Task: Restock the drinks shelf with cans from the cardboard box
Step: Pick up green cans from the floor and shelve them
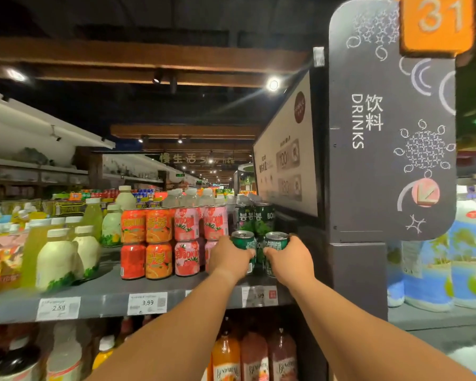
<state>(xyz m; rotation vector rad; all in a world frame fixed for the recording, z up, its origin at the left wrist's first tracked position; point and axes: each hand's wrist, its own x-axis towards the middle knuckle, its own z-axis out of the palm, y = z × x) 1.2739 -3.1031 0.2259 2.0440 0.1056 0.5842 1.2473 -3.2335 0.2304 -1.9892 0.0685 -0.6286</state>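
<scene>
Both outstretched arms end in a left hand point(229, 257) and right hand point(291, 257) gripping green cans point(243, 240).

Hands point(259, 257) hide the green cans' point(243, 242) lower halves.

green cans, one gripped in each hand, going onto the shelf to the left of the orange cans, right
Not quite. The head view shows the left hand and right hand each gripping a green metal drink can over the grey shelf, but at its right end, beside the pink strawberry cans. The orange cans stand further left.
</scene>
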